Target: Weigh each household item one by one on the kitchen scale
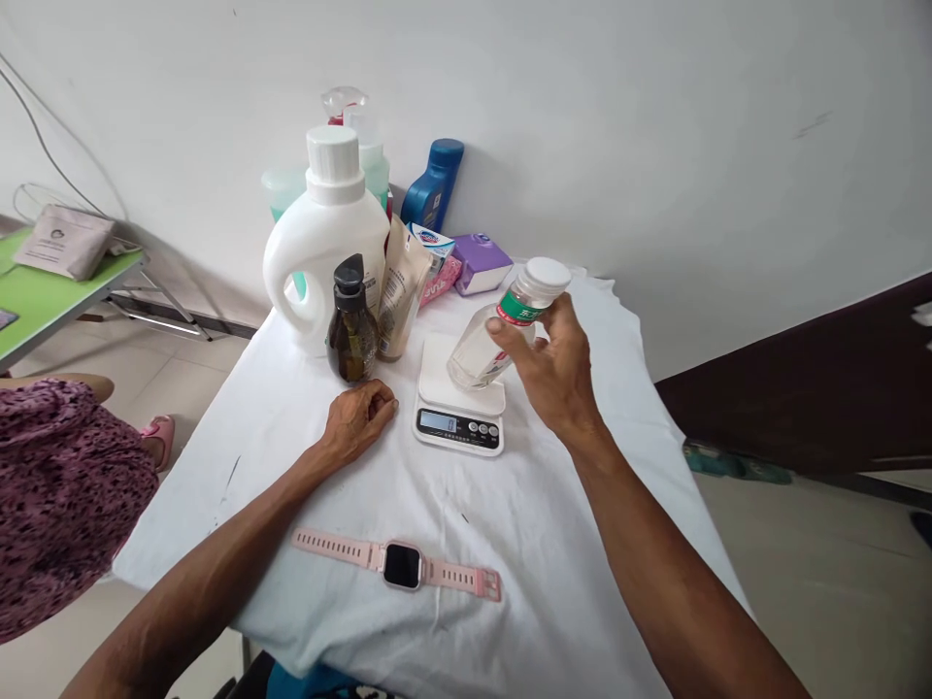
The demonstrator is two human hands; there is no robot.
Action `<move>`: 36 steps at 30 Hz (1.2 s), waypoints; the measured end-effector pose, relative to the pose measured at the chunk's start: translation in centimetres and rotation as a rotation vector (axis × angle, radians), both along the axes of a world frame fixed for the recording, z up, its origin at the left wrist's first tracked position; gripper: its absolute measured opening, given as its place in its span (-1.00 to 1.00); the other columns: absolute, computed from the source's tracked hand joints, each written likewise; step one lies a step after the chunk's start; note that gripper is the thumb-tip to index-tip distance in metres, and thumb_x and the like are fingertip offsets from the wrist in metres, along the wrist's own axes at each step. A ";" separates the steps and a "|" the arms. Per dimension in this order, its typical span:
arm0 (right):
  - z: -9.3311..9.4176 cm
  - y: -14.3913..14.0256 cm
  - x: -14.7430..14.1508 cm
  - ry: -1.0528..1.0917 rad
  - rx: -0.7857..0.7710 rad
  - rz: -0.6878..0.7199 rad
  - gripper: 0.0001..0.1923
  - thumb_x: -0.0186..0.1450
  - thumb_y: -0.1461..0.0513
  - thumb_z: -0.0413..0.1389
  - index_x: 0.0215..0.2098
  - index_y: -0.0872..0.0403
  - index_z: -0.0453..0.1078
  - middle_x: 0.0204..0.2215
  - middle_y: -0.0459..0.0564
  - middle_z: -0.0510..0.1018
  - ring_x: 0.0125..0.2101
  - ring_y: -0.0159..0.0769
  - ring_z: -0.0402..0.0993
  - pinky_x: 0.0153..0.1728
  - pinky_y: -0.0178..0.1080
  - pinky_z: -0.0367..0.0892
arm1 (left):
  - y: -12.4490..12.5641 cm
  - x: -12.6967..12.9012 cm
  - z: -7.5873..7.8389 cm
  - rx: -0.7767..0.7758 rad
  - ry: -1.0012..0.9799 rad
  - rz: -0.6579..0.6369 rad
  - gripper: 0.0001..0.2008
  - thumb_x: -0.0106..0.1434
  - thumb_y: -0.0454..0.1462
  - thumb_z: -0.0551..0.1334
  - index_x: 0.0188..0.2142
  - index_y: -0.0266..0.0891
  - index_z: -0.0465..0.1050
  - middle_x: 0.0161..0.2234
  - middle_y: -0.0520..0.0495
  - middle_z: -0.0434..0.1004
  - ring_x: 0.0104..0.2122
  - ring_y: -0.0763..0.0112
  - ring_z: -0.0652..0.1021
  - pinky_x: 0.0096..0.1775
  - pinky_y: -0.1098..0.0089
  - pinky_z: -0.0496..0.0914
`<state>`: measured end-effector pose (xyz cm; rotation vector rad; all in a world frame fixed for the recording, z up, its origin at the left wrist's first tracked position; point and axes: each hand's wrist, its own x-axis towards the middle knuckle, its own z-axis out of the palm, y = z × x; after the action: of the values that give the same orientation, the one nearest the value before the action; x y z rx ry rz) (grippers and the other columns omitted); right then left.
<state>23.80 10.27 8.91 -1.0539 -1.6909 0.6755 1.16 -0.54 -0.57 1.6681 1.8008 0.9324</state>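
Clear bottle (pixel 477 349): tilted over the weighing scale (pixel 435 374), cap end leaning toward our right. We can't tell if its base is touching the plate.
Right hand (pixel 557 369): ours is wrapped around the bottle's upper part, thumb in front, fingers mostly tucked behind.
Left hand (pixel 359 419): parked on the white-covered worktop (pixel 553 544) near the dark pump bottle (pixel 352 335). Fingers curl under, so we can't tell if it's clenched or just relaxed; nothing visible in it.
Weight: we'd guess light if it's empty, but with clear plastic we honestly can't tell if there's liquid inside.
Walls: probably thin and squishy, so we'd go easy or they'll dent. Unlikely to shatter, imo.
Slip: smooth plastic could slide if damp; the green and red label (pixel 518 307) might add a bit of grip.
Best hold: just under the white cap (pixel 548 275), like we've got, or lower round the middle if it's full. We wouldn't lift by the cap alone, since we can't see how tight it is.
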 end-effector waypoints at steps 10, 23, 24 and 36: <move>-10.8 -0.6 3.6 0.461 -0.258 -0.456 -0.35 0.34 -0.35 -0.12 -0.21 0.03 0.34 -0.23 0.02 0.54 -0.22 -0.20 0.56 -0.23 -0.12 0.49 | 0.1 0.2 0.2 0.004 0.016 -0.004 -0.85 0.32 -0.20 0.20 -0.32 -0.21 0.46 -0.48 0.05 0.46 -0.49 0.46 0.39 -0.37 0.41 0.25; -12.0 -1.0 4.8 0.297 -0.226 -0.359 -0.38 0.42 -0.29 -0.15 -0.20 0.04 0.37 -0.23 0.06 0.55 -0.24 -0.20 0.55 -0.27 -0.15 0.46 | -0.7 0.0 0.1 0.001 0.008 -0.007 -0.81 0.36 -0.15 0.20 -0.25 -0.23 0.49 -0.44 0.02 0.47 -0.47 0.47 0.39 -0.38 0.44 0.27; -12.0 -1.0 5.0 0.298 -0.227 -0.357 -0.38 0.42 -0.29 -0.15 -0.21 0.03 0.37 -0.23 0.05 0.55 -0.24 -0.20 0.55 -0.27 -0.15 0.47 | -0.9 -0.1 0.0 0.002 0.011 -0.009 -0.80 0.37 -0.15 0.20 -0.25 -0.23 0.50 -0.43 0.02 0.47 -0.47 0.48 0.38 -0.38 0.44 0.27; -12.4 -0.9 5.5 0.253 -0.241 -0.303 -0.34 0.44 -0.28 -0.16 -0.30 0.05 0.43 -0.33 0.03 0.56 -0.33 -0.19 0.55 -0.29 -0.13 0.45 | -1.5 -0.2 0.2 0.053 0.060 -0.055 -0.83 0.36 -0.19 0.21 -0.27 -0.24 0.49 -0.45 0.04 0.45 -0.47 0.49 0.37 -0.36 0.45 0.28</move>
<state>29.30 9.32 -3.48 -1.3025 -1.2220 0.7892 0.97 -2.09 -0.37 1.7870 1.7739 0.9232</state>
